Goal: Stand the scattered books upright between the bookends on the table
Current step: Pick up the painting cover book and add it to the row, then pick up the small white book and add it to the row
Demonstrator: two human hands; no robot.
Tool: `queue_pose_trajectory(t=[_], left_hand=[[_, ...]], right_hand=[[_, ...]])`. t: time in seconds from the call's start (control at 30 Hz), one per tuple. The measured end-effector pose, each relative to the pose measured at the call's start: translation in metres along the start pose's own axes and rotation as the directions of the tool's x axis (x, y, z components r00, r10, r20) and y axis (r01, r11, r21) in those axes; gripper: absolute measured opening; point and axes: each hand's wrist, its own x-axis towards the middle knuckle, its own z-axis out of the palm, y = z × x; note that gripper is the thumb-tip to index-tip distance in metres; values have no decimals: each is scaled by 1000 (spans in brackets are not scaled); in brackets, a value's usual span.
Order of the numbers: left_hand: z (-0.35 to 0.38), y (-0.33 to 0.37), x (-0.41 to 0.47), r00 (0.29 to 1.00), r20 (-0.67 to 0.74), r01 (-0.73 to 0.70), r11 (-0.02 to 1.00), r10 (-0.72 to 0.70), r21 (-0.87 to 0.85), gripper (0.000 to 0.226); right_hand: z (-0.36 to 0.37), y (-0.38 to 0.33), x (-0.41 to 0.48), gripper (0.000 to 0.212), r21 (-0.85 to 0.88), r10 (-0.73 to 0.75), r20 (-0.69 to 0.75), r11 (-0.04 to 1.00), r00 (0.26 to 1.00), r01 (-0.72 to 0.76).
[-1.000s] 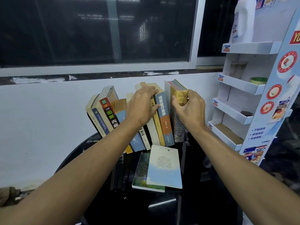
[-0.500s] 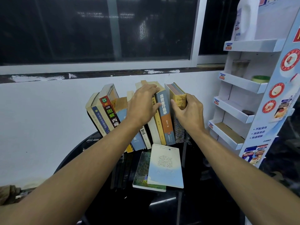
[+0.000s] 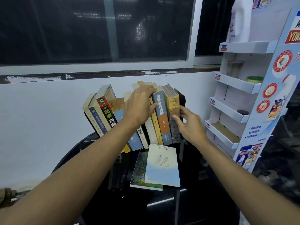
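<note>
A row of several books [image 3: 103, 114] stands on the black round table [image 3: 203, 200], leaning left. My left hand [image 3: 139, 106] lies flat over the tops and spines of the middle books, fingers spread. A yellow book [image 3: 172, 109] stands at the right end, next to a blue-and-orange book [image 3: 161, 119]. My right hand [image 3: 190, 124] touches the yellow book's spine and right side with its fingertips. A black bookend [image 3: 181, 98] rises behind it. Two books lie flat in front: a pale blue one [image 3: 162, 168] on top of a green one [image 3: 138, 174].
A white wall and a dark window run behind the table. A white cardboard display shelf [image 3: 233, 111] stands close on the right, holding a white jug [image 3: 240, 21] and small items. Dark flat items [image 3: 116, 172] lie left of the flat books.
My right hand has slid down from the yellow book's top to its lower side, and the book has settled into the row. The black bookend now shows. My left hand stays on the books.
</note>
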Motion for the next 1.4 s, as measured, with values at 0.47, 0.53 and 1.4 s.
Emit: queue_pose_trajectory(t=[0.47, 0.53, 1.4], left_hand=[[-1, 0, 0, 1000, 6, -1, 1000, 1, -9, 56], [-1, 0, 0, 1000, 5, 1, 1000, -1, -11, 56], [-20, -20, -114, 947, 320, 54, 990, -10, -127, 61]], right_hand=[[11, 12, -5, 40, -70, 85, 39, 994, 996, -82], [11, 11, -5, 40, -74, 85, 45, 994, 995, -82], [-34, -9, -52, 49, -346, 47, 293, 936, 955, 60]])
